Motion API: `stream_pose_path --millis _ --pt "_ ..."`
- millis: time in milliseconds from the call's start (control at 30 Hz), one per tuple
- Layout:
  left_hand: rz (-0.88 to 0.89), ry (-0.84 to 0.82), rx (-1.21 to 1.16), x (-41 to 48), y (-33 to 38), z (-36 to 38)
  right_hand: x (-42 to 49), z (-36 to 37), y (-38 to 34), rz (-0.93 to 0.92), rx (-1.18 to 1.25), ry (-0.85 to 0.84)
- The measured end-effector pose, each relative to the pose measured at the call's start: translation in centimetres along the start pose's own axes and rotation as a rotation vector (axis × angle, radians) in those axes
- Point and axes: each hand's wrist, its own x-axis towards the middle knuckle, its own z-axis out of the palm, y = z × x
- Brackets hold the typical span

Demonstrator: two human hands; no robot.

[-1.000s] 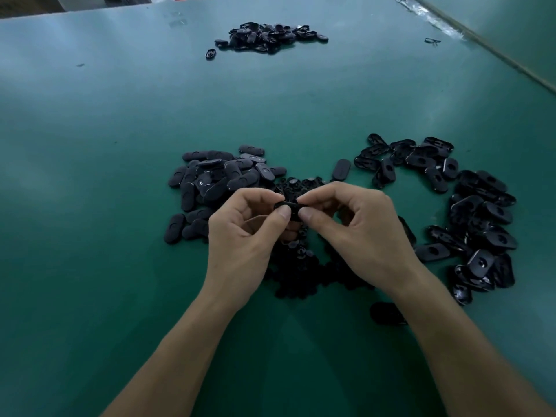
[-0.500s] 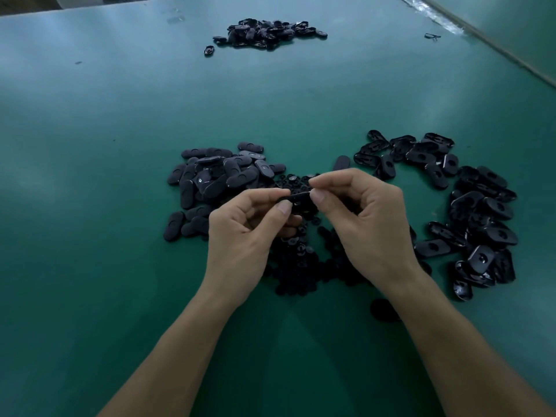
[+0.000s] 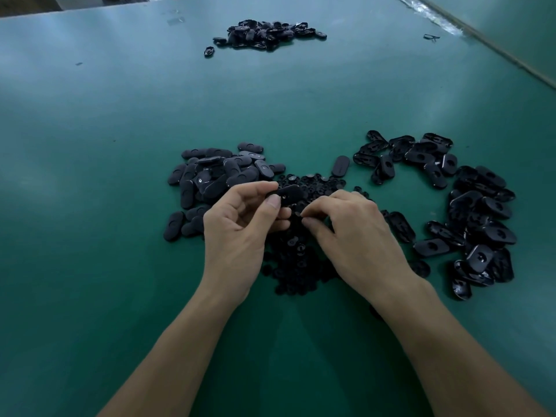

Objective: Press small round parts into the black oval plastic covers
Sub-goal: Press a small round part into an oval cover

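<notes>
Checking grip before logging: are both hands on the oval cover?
No, only the left hand pinches the oval cover; the right hand is off it, fingertips down at the round-parts pile.

A green table (image 3: pixel 90 206) carries everything; left of centre lies a pile of oval covers (image 3: pixel 216 176), smooth backs mostly up; just beside it, in the middle, a heap of small round parts (image 3: pixel 294 266) spreads toward the near side; one lone cover (image 3: pixel 341 166) lies just beyond that heap; to the right a second pile of covers (image 3: pixel 481 212) curves round, many hollow side up; at the far end sits a third pile (image 3: pixel 264 34), with a stray cover (image 3: pixel 209 51) just to its left; a small dark scrap (image 3: pixel 430 37) lies well off to that pile's right.
</notes>
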Motion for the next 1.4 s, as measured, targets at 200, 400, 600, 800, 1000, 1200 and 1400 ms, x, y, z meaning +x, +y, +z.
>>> stream_pose_path --millis 200,400,600,800,1000,1200,1400 --pt "-0.001 -0.002 0.003 0.0 0.1 0.1 0.1 0.0 0.4 0.068 -0.015 0.007" --pt "-0.003 0.013 0.012 0.0 0.2 0.1 0.0 0.0 0.0 -0.011 0.045 0.055" --pt "0.001 -0.005 0.062 -0.1 0.0 0.0 0.1 -0.2 -0.1 -0.083 0.238 0.227" --pt "0.002 -0.001 0.066 -0.1 -0.1 0.2 0.1 -0.2 -0.2 -0.115 0.281 0.337" --pt "0.001 -0.012 0.101 -0.1 -0.2 0.1 0.0 -0.2 -0.3 -0.106 0.385 0.323" --pt "-0.005 -0.044 0.130 -0.2 -0.1 0.1 -0.1 -0.1 -0.7 -0.072 0.440 0.279" --pt "0.009 -0.079 0.153 -0.3 0.1 0.1 -0.3 0.1 -1.1 -0.042 0.469 0.263"
